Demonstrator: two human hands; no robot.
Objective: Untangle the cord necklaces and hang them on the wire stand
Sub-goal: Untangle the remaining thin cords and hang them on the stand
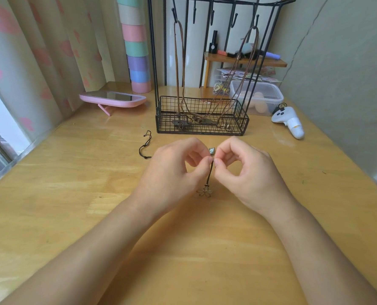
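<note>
At frame centre my left hand (172, 170) and right hand (247, 170) pinch the black cord necklace (210, 175) at its top, flower pendant (204, 192) dangling, to tease it free; the wire stand (202, 127) sits upper centre.

A light wooden table (73, 194) is seen w/ a black wire stand (202, 119) set at 12 o'clock, its basket base resting on the top. A pink-framed mirror (112, 99) is propped at 11, w/ a stack of pastel cups (137, 51) behind it & a short black cord (146, 144) laid nearer the centre. At 1–2 o'clock a clear lidded box (258, 90), a small wooden shelf (275, 62) & a white controller (286, 119) are placed.
</note>
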